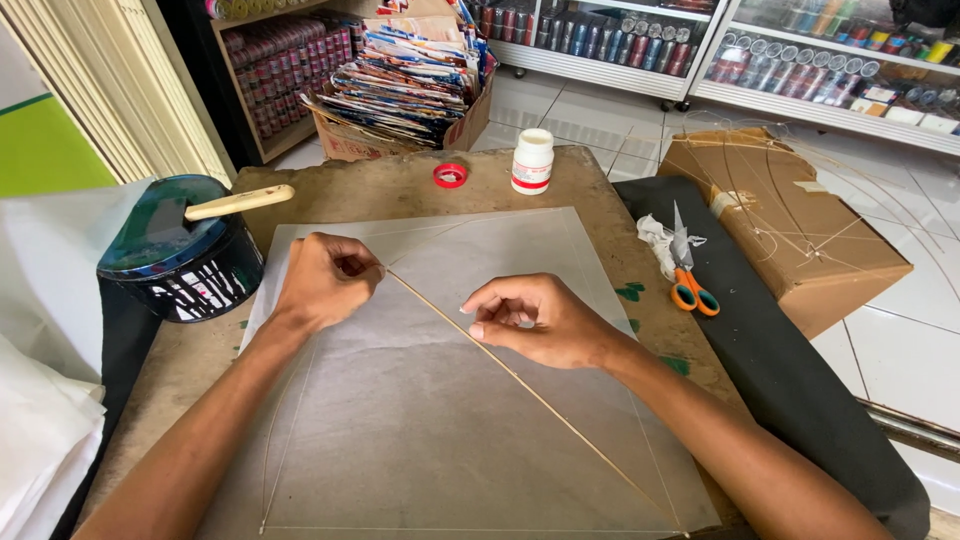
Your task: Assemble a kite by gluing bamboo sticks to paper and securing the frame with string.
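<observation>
A square sheet of thin translucent paper [440,420] lies flat on a worn wooden board [400,185]. A thin bamboo stick [540,400] runs diagonally across the sheet, from upper left down to the lower right corner. My left hand [325,280] pinches the stick's upper end with fingers closed. My right hand [535,320] rests on the sheet beside the stick's middle, fingers curled, thumb and forefinger pressed together near the stick. A fine string edges the sheet.
A black round tub [180,260] with a wooden-handled tool [240,202] sits at left. A white bottle [532,160] and red tape ring [450,175] stand at the back. Orange-handled scissors [690,280] lie right, beside a cardboard box [790,230]. Stacked white paper [40,400] lies left.
</observation>
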